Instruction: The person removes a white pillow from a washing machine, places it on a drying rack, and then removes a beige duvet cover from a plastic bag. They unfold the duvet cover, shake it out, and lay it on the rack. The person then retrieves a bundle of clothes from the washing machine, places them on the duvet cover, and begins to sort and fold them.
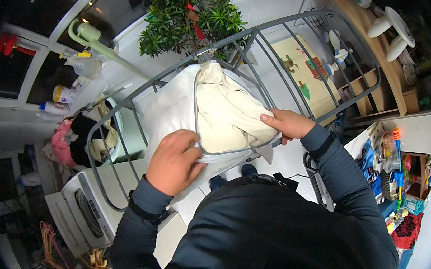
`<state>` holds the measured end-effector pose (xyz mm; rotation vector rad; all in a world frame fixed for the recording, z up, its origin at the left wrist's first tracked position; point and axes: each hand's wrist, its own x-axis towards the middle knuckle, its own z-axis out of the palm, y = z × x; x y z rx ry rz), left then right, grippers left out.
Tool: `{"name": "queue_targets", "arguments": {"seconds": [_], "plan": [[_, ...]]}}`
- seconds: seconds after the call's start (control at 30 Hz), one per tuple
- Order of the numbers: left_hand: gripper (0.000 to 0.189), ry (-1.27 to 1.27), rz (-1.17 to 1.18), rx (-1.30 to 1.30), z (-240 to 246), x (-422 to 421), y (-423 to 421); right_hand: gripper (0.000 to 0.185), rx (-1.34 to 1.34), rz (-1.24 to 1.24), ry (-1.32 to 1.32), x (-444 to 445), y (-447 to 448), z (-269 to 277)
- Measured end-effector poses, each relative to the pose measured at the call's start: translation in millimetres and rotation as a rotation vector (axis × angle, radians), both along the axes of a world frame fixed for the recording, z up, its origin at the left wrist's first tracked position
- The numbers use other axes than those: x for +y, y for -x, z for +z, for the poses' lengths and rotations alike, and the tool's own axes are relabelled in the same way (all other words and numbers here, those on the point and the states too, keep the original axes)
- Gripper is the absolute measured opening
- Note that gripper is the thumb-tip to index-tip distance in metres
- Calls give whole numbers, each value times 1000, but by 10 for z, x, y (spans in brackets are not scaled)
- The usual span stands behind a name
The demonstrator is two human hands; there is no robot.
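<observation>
A white fabric storage bag (168, 108) with grey piping lies on the grey metal drying rack (259, 46). Cream cloth (225, 113), folded and bunched, shows within the piped outline; whether a clear panel covers it, I cannot tell. My left hand (176, 159) rests at the bag's lower left, fingers curled by the piping; its fingertips' hold is unclear. At the lower right corner, my right hand (288, 123) grips the bag's edge, thumb on top and fingers underneath.
A washing machine (85, 213) with raised lid stands at the left, below a tub (123, 133) heaped with clothes. A potted plant (190, 21) is beyond the rack. Wooden shelving (368, 37) and a toy-filled cabinet (411, 140) stand at the right.
</observation>
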<state>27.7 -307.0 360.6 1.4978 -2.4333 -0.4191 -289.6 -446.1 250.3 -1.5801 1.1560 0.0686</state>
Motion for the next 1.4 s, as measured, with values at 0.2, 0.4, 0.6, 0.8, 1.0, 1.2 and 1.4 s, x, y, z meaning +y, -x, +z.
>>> {"name": "queue_targets", "arguments": {"seconds": [0.2, 0.4, 0.6, 0.8, 1.0, 1.2, 1.4], "plan": [[26, -7, 127, -10, -79, 252, -117, 90, -146, 197, 427, -240, -163, -21], [34, 13, 364, 3, -220, 541, -237, 86, -318, 0, 52, -487, -730, -10], [32, 25, 613, 245, -580, 674, -193, 81, -532, -23, -403, -503, -1018, 305], [25, 23, 726, 380, -733, 746, -214, 70, -612, 46, -511, -309, -1084, 304], [23, 119, 689, 395, -851, 740, -209, 95, -198, 477, 274, -198, -1139, 35], [22, 126, 666, 384, -929, 715, -181, 82, -231, 467, 358, -67, -1233, -42], [26, 263, 699, 462, -950, 780, -289, 50, -569, 222, 1, -1, -1464, 483]]}}
